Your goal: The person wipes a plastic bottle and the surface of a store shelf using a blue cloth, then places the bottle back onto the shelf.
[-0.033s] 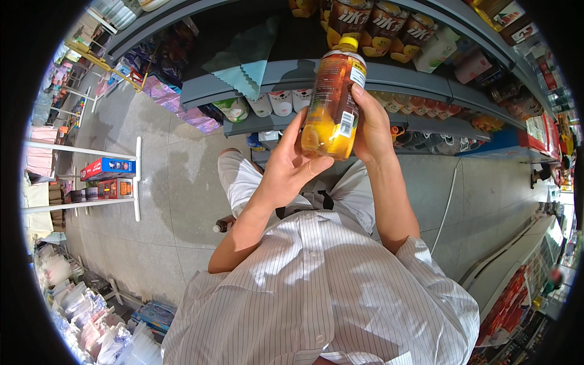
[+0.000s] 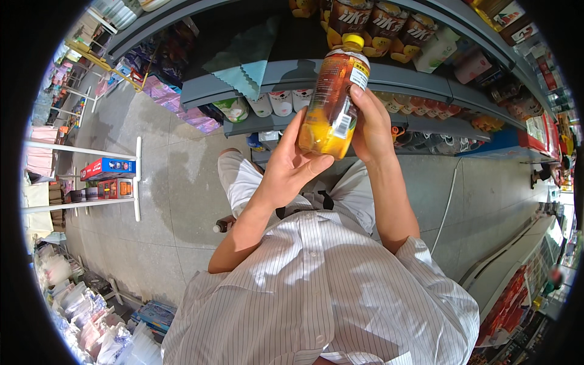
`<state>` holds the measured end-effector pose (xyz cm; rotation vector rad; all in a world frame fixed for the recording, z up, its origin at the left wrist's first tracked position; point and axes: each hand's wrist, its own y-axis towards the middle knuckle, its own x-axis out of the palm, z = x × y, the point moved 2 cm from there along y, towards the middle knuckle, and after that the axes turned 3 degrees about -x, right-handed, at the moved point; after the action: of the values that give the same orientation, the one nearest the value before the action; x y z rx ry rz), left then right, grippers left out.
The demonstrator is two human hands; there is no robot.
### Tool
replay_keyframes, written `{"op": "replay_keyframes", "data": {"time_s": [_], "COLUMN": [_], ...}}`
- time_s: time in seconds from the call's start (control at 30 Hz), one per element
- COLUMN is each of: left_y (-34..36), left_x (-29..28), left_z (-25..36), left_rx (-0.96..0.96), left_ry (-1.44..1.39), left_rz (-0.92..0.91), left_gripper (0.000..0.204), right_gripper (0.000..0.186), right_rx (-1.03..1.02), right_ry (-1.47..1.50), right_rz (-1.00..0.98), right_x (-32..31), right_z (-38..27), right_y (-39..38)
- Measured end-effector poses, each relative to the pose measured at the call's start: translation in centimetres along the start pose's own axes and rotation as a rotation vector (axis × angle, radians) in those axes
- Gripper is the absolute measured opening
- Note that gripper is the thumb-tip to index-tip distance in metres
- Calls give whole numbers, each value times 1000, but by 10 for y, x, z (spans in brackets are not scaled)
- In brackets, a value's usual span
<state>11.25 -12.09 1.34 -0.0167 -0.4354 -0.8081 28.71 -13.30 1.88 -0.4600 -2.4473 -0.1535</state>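
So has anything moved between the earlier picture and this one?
Nothing visibly changed. Both hands hold the orange drink bottle up in front of the shelves as before: the left hand cradles its base, the right hand wraps its side. The green cloth lies on the shelf in the same place.

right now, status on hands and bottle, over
Both hands on the orange drink bottle: left hand cupping its base, right hand around its side. Bottle upright, yellow-capped, before grey shelf. Nothing obstructing.

Bright daylight, sharp centre, fisheye-bent edges
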Motion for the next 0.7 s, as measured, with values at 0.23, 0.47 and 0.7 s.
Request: {"op": "replay_keyframes", "data": {"time_s": [0.23,0.47,0.7], "left_y": [8,4,14], "left_x": [-6,-13,-14], "left_z": [-6,9,41], "left_rx": [-11,-90,-14], "left_ry": [-29,-112,135], "left_rz": [76,28,355], "left_gripper": [68,65,73], "right_gripper": [57,59,50], "right_rx": [-211,-98,-273], "right_ry": [-184,-45,49], "right_rz": [-30,-103,-31], "right_x": [18,5,6], "right_z": [-8,-12,12], "right_y": [-6,-6,-24]}}
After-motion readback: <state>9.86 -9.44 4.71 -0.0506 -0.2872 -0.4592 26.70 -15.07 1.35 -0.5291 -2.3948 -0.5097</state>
